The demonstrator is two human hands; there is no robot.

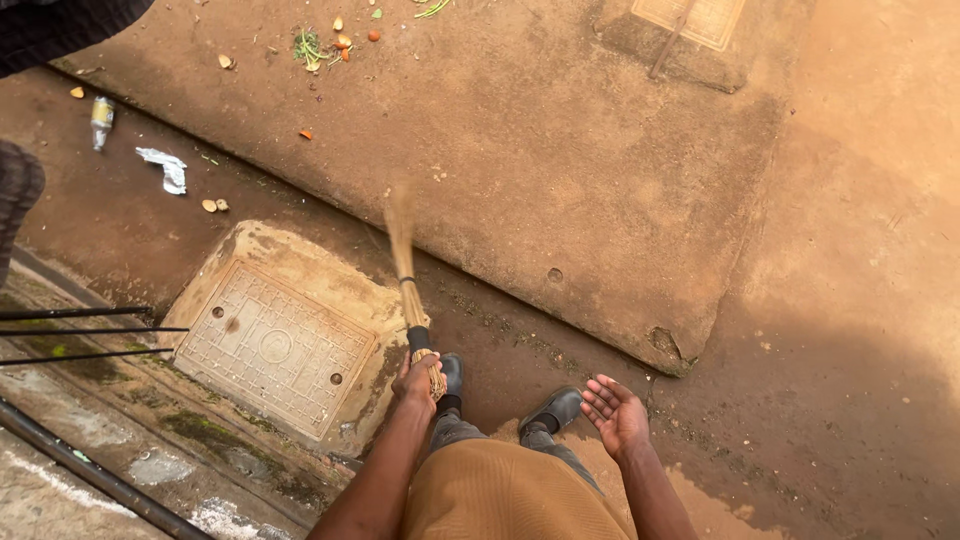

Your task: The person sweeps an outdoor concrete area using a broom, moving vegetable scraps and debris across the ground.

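Note:
My left hand (416, 383) grips the bound handle of a short straw broom (404, 258). Its blurred bristle end reaches forward over the damp dirt strip beside a raised concrete slab (520, 150). My right hand (618, 414) hangs open, palm up, with nothing in it, just right of my dark shoes (556, 408). My tan trousers fill the bottom middle of the view.
A square concrete manhole cover (275, 345) lies left of the broom. Litter sits at the upper left: a crumpled white paper (166, 168), a small bottle (101, 119), peels and green scraps (322, 47). Metal bars (80, 328) and a pipe (90, 470) run along the left. Reddish dirt ground lies to the right.

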